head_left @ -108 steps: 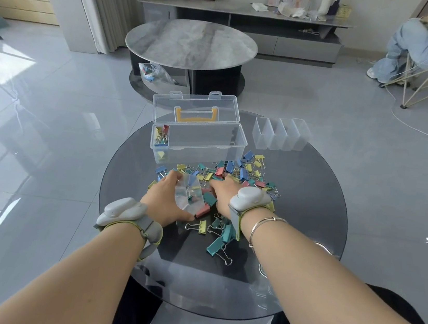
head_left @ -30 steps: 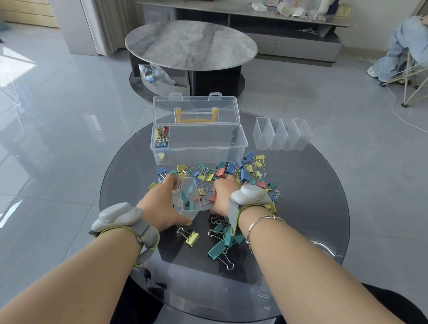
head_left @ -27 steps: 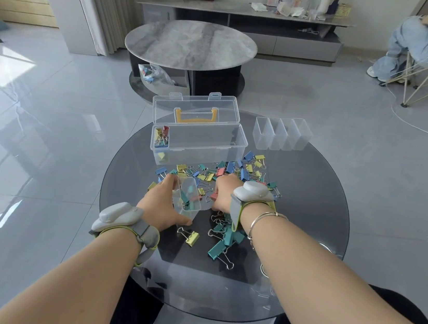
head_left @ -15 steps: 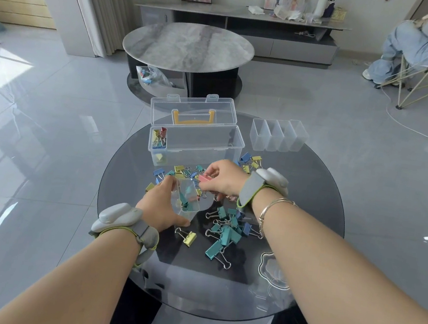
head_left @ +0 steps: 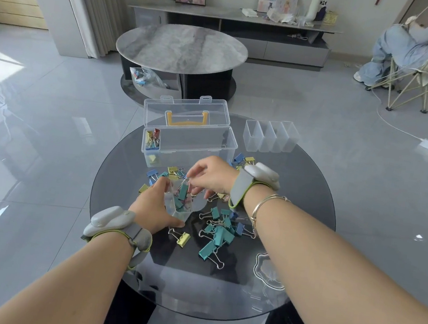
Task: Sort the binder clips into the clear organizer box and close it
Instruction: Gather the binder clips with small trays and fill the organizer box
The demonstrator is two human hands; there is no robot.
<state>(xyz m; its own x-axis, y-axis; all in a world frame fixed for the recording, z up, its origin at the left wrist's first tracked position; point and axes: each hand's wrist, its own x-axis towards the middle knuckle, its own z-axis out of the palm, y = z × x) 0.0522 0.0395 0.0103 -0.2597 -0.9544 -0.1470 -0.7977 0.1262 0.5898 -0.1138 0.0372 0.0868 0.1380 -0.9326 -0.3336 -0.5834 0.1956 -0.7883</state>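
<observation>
Right hand (head_left: 212,176) pinched a teal binder clip (head_left: 183,191) by its wire handles, clip hanging long axis near vertical, body down, directly over the mouth of the small clear bin (head_left: 178,202). Left hand (head_left: 153,209) gripped that bin from its 9 o'clock side, thumb along the near wall, bin standing on the glass table (head_left: 307,228) and tipped slightly. Drop path was straight down; the right hand was the nearer one to the clip pile. Bin already held a few teal and pink clips. Loose clips (head_left: 218,230) lay at 4 o'clock from the bin, more at 12 o'clock near the clear organizer box (head_left: 189,142), which stood lid-open at 12 o'clock with one filled bin in its left end. Four empty bins (head_left: 270,136) sat at 1 o'clock.

Versus half a second earlier: right hand had come left and lower, from beside the bin to over its mouth; the pinched clip read teal, where pink had shown at the fingers. Left hand unchanged.
</observation>
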